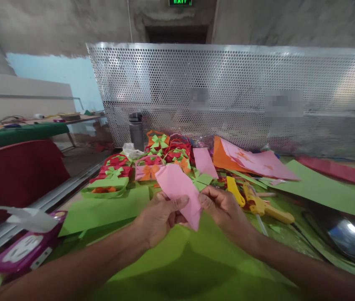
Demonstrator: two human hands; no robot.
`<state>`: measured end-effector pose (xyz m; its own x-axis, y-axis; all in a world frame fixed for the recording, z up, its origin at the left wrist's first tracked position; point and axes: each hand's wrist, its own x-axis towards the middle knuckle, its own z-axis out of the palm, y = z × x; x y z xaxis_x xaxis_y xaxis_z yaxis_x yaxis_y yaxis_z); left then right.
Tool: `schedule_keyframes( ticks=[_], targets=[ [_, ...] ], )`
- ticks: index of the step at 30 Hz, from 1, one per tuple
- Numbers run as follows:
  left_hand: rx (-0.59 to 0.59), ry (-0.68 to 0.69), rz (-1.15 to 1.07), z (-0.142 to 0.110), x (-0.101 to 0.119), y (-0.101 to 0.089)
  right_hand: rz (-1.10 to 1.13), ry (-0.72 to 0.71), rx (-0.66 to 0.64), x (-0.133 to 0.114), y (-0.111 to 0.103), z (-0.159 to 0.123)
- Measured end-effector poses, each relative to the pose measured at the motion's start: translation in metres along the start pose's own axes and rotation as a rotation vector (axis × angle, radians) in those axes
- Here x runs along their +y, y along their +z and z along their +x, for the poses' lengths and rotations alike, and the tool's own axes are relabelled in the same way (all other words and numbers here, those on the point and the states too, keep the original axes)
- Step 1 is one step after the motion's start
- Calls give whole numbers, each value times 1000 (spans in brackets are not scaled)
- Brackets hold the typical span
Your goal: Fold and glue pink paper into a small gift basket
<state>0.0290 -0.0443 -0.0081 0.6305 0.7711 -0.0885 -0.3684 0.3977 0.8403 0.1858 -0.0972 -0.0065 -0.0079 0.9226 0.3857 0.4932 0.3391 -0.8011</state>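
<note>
A folded piece of pink paper [180,188] is held up above the green tabletop [177,263]. My left hand [164,213] grips its lower left part, thumb on the near face and fingers behind. At its right edge, my right hand [219,205] pinches the paper between thumb and fingertips. Just beyond are small paper bags with bows, among them a red bag with a green bow [114,171] and a pink bag with an orange bow [148,172]. A yellow glue gun [265,207] lies to the right of my right hand.
Behind stands a perforated metal panel [171,83], with a grey bottle [136,131] before it. Green sheets [328,188] and pink sheets [259,161] lie at the right. A purple power strip [26,251] is at the left, near a red chair [20,171].
</note>
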Motion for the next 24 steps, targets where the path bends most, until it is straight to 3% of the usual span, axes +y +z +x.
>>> schedule_keyframes(
  ticks=[6, 16, 24],
  targets=[
    [-10, 19, 7, 0, -2, 2, -98, -16, 12, 1, -3, 0],
    [19, 31, 33, 1, 5, 2, 71, 26, 47, 4, 0, 2],
    [34, 74, 65, 2, 1, -3, 40, -3, 15, 8, 2, 1]
  ],
)
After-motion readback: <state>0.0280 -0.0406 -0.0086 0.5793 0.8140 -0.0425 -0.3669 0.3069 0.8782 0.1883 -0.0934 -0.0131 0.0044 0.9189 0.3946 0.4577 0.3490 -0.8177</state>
